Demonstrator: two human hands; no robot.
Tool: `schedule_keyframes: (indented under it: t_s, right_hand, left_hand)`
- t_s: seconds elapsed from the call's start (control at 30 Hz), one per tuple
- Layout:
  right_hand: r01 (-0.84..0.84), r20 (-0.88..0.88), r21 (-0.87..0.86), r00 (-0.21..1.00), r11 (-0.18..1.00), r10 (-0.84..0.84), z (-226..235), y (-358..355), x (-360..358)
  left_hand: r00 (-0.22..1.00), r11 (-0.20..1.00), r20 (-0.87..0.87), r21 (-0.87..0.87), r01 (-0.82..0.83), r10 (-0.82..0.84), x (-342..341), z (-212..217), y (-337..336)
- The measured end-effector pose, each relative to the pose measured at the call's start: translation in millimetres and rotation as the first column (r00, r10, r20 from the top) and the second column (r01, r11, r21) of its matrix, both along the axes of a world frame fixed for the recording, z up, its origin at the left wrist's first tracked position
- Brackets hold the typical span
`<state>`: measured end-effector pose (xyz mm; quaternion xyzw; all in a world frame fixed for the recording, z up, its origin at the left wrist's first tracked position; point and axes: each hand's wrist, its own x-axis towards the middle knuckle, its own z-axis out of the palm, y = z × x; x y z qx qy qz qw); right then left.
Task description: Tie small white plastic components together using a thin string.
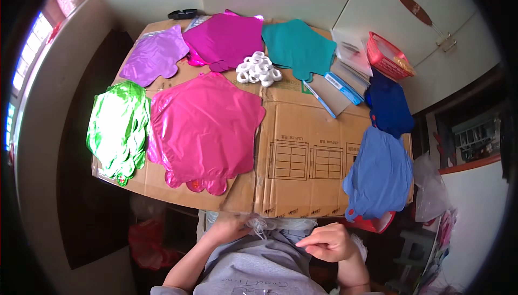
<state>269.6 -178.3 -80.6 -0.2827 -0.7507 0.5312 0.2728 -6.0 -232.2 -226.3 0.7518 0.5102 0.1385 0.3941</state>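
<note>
My left hand (231,228) is low at the cardboard's near edge, fingers bent against a loose bunch of white string (260,224) over my lap. Part of its fingers is hidden. To the right, my right hand (330,242) is raised above my lap, fingers curled and thumb pressed in toward the index finger. Anything in that pinch is too small to make out. Closest on the cardboard (302,117) lies a stack of flat pink foil balloons (208,128). Flat light-blue balloons (380,173) lie near my right hand, overhanging the edge.
Flat green (118,130), lilac (155,55), magenta (226,39), teal (298,48) and dark-blue balloons (389,105) surround a pile of white rings (258,69). A blue-and-white box (344,88), a thin blue-white stick (319,99) and a red basket (387,56) lie at the back right.
</note>
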Motion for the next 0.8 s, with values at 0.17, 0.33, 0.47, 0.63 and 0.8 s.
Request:
schedule_keyframes:
  t_s: [0.17,0.33,0.47,0.63,0.8]
  right_hand:
    - [0.086,0.064,-0.253,0.995,0.964,-0.072,-49.2,-29.7,6.5]
    - [0.227,0.177,-0.339,0.968,0.913,-0.175,-113.6,-44.0,12.8]
    - [0.366,0.405,-0.023,0.854,0.93,-0.326,-141.6,-38.3,3.0]
    - [0.273,0.423,0.456,0.771,0.847,-0.476,-160.0,-37.3,-15.0]
    - [0.183,0.485,0.416,0.784,0.891,-0.387,-162.3,-37.9,-35.8]
  left_hand:
    - [0.794,0.727,0.134,-0.515,-0.455,0.593,-32.8,-42.4,-26.0]
    - [0.236,0.555,0.598,-0.431,-0.711,0.766,-86.2,-4.8,-25.5]
    - [0.315,0.447,0.451,-0.222,-0.867,0.835,-137.6,-23.8,-50.4]
    - [0.713,0.687,0.096,0.205,-0.697,0.694,-79.4,4.0,-28.6]
    - [0.95,0.932,-0.221,0.335,-0.139,0.221,3.8,18.6,-22.1]
